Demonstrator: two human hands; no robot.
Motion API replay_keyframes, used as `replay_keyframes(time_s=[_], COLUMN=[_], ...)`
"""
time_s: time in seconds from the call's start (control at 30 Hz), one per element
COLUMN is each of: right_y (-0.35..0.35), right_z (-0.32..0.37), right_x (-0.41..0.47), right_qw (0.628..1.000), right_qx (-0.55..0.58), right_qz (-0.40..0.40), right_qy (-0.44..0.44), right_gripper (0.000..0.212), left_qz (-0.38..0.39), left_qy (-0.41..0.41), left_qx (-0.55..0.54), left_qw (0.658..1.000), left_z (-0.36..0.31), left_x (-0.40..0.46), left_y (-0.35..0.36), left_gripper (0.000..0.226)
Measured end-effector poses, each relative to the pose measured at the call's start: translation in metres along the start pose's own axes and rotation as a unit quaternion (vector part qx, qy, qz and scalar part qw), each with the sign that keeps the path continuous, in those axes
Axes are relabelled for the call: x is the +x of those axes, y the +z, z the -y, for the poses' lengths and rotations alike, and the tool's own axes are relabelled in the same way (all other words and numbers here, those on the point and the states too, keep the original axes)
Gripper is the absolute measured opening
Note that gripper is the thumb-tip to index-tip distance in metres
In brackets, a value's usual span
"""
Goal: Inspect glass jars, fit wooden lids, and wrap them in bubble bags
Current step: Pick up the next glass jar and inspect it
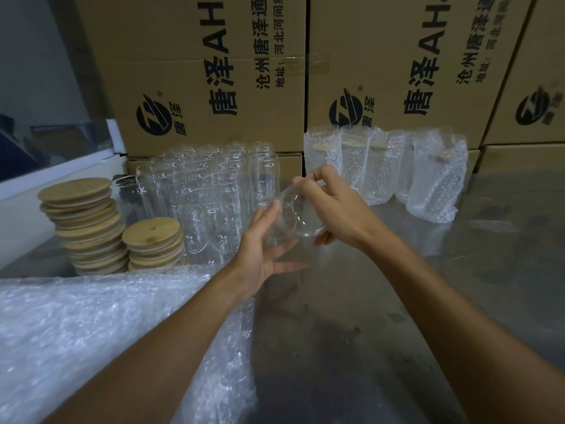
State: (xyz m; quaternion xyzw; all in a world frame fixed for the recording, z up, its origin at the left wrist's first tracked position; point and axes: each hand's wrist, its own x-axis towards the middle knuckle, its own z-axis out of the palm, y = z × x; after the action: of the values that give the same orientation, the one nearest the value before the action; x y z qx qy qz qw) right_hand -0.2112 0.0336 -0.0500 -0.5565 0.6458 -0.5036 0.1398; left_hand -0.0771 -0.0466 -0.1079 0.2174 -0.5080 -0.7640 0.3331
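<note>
The right hand point(333, 209) is gripping a clear glass jar point(293, 218) with curled fingers, thumb under and fingers over its wall, while the left hand point(263, 252) is supporting the same jar with nearly straight fingers, the thumb touching the glass from the left side. The jar is being held in the air above the metal table point(397, 301), near the middle of the view, and it is lying tilted: its long axis is running from about 10 o'clock, far end, toward 4 o'clock, and one round end is facing the camera, so the person is probably looking into it for the inspection step. No lid is on this jar yet. The wooden lids point(153, 237) are standing in stacks at about 9 o'clock from the hands, so the left hand is the nearer one for taking a lid, in my judgement. The unwrapped jars point(208, 191) are standing just behind the left hand at 11 o'clock. The bubble bags point(91, 332) are lying at 7 o'clock, also on the left side. The wrapped jars point(397, 169) are standing at 1 o'clock before the cardboard boxes point(214, 71).
</note>
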Motion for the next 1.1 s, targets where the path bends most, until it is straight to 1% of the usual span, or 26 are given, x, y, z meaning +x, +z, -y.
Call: replay_keyframes(time_s=[0.07,0.13,0.2,0.27,0.33,0.4,0.5,0.57,0.63,0.73,0.8,0.87,0.93,1.0,1.1], right_y=[0.0,0.0,0.002,0.004,0.007,0.008,0.011,0.013,0.015,0.02,0.024,0.026,0.025,0.025,0.027], right_z=[0.001,0.002,0.001,-0.001,-0.003,-0.006,-0.011,-0.014,-0.015,-0.018,-0.02,-0.02,-0.021,-0.024,-0.023], right_x=[0.0,0.0,-0.001,-0.001,0.0,0.0,0.002,0.001,0.001,0.0,-0.001,-0.001,-0.001,-0.001,0.0], right_qw=[0.998,0.993,0.988,0.985,0.985,0.988,0.989,0.992,0.996,0.997,0.997,0.998,0.998,0.998,0.993], right_qx=[0.034,0.04,0.03,0.016,0.008,0.002,0.013,0.014,0.019,0.048,0.064,0.059,0.054,0.055,0.112], right_qz=[0.044,0.082,0.115,0.14,0.146,0.136,0.124,0.101,0.072,0.05,0.028,-0.005,-0.034,-0.041,-0.02], right_qy=[0.036,0.071,0.094,0.102,0.089,0.068,0.075,0.068,0.054,0.028,0.013,0.0,-0.007,-0.011,-0.006], right_gripper=[0.034,0.033,0.036,0.052,0.068,0.078,0.088,0.09,0.087,0.074,0.063,0.054,0.048,0.047,0.053], left_qz=[0.024,0.034,0.033,0.023,0.021,0.03,0.039,0.051,0.061,0.048,0.048,0.061,0.068,0.065,0.061], left_qy=[0.005,0.014,0.025,0.029,0.048,0.065,0.079,0.095,0.1,0.097,0.069,0.018,0.003,0.019,0.048], left_qx=[-0.001,-0.006,-0.014,-0.017,-0.005,0.027,0.079,0.092,0.102,0.105,0.104,0.102,0.1,0.107,0.106], left_qw=[1.0,0.999,0.999,0.999,0.999,0.997,0.993,0.99,0.988,0.989,0.991,0.993,0.993,0.992,0.991], left_z=[-0.002,-0.002,0.0,0.001,0.002,0.002,0.004,0.006,0.007,0.007,0.006,0.004,0.005,0.005,0.005], left_x=[-0.001,0.0,0.002,0.004,0.005,0.005,0.004,0.004,0.004,0.003,0.003,0.0,-0.001,-0.001,0.001], left_y=[0.0,-0.001,-0.003,-0.005,-0.006,-0.006,-0.005,-0.004,-0.003,0.0,0.001,0.003,0.004,0.004,0.0], left_gripper=[0.07,0.064,0.067,0.077,0.086,0.092,0.098,0.098,0.098,0.099,0.1,0.113,0.123,0.124,0.118])
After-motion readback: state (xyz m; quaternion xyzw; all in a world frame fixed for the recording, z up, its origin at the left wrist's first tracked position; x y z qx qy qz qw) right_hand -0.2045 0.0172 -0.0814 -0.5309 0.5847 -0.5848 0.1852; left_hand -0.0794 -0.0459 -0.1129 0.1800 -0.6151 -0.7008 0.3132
